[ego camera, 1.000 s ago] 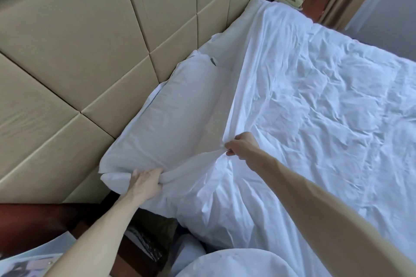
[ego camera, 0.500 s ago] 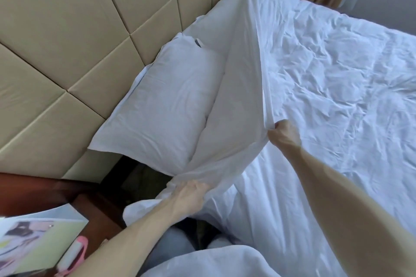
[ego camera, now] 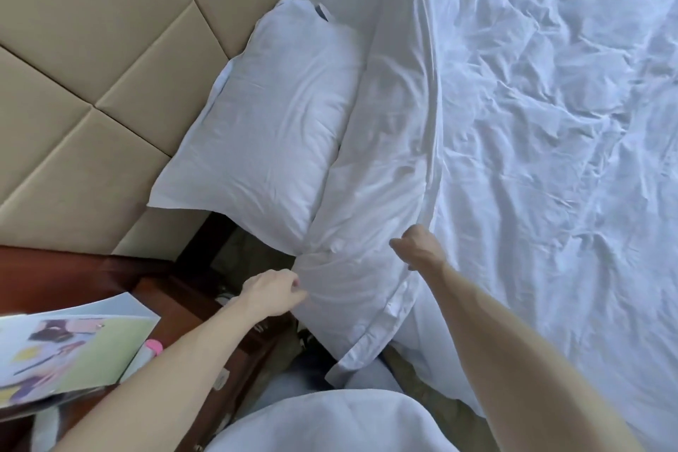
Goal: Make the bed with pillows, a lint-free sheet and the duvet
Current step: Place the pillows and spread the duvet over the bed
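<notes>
The turned-back top of the duvet (ego camera: 532, 158) has dropped flat since the earlier frame. Left hand (ego camera: 273, 292) pinches its corner at the near edge of the bed (ego camera: 422, 374); right hand (ego camera: 418, 248) clenches the fold. Likely soft, light: grip hems. Beyond, pillow (ego camera: 268, 136) meets headboard (ego camera: 91, 48).

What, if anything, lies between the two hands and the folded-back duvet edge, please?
Nothing visible does: the left hand pinches the duvet fold at its near end, and the right hand grips its outer edge, beside the pillow.
</notes>
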Motion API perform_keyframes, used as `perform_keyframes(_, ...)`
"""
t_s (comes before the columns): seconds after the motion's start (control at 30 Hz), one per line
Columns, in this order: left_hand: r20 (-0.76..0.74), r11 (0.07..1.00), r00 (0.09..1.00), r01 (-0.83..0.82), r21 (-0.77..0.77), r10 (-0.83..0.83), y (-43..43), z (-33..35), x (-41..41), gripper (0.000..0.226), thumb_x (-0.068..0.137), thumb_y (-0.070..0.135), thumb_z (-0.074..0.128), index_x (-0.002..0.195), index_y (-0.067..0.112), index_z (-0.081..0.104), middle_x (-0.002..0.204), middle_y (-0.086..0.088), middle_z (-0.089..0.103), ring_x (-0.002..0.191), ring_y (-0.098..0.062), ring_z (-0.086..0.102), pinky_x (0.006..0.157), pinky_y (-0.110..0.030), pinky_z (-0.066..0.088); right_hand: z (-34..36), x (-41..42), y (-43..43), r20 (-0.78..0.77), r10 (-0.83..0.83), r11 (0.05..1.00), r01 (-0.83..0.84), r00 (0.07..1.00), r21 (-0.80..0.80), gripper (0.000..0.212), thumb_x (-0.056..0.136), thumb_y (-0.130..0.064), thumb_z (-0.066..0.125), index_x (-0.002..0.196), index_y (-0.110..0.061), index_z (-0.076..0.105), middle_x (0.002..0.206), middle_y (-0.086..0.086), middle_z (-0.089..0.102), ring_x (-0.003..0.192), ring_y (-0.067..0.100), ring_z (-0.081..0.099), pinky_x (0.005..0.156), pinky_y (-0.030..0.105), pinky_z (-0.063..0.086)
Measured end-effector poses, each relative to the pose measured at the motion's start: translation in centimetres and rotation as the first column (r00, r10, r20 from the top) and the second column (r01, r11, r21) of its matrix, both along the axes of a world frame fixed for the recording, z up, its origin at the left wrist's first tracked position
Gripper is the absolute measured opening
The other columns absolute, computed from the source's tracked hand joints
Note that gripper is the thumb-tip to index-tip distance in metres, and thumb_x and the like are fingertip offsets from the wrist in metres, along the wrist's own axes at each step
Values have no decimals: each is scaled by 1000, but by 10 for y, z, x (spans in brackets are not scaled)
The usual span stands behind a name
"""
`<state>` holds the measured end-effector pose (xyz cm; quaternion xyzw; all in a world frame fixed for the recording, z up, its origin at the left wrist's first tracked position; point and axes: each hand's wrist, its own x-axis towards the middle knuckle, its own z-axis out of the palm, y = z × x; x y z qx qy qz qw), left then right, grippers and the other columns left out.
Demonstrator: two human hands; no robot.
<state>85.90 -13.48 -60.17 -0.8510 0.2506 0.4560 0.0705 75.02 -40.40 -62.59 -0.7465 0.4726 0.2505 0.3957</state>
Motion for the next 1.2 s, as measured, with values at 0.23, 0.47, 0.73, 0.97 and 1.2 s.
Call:
perform_keyframes(0.23,42,986,986,-161,-46,163,8,-36,25,59,95,60,54,143,26,54,141,3,59,126,-20,58,93,-36,47,-68,-50,8,-121,-235,969,243,965,56,51,76,-42,72,104,-6,48,76,3,60,71,22,64,78,48,63)
perform_keyframes(0.47,-42,954,961,-275,-118,272,-17,-122,26,90,77,67,73,143,14,42,135,-5,56,123,-27,57,94,-45,52,-122,-81,35,-97,-341,929,351,935,116,25,82,-25,72,100,-9,64,90,7,69,73,21,68,57,36,58)
perform_keyframes(0.73,15,974,981,-193,-118,196,-11,-144,-23,43,85,34,70,115,16,45,104,-5,66,92,-28,67,78,-44,57,-132,-146,-4,-116,-340,930,315,933,-192,13,78,-9,57,66,-7,52,61,8,53,60,30,55,50,31,36)
perform_keyframes(0.97,-182,992,981,-52,114,72,-12,-138,-42,53,86,45,61,127,13,54,124,-5,63,106,-25,63,90,-43,56,-125,-139,11,-218,-257,964,234,942,-126,12,89,-21,54,92,-10,53,88,6,60,73,24,58,56,32,41)
perform_keyframes(1.2,-68,866,894,-446,-224,443,-58,-116,7,86,86,67,65,147,15,34,134,-1,56,118,-27,60,90,-41,53,-106,-128,6,-217,-212,965,240,953,108,32,79,-20,69,100,-8,49,92,5,65,78,23,65,66,41,56)
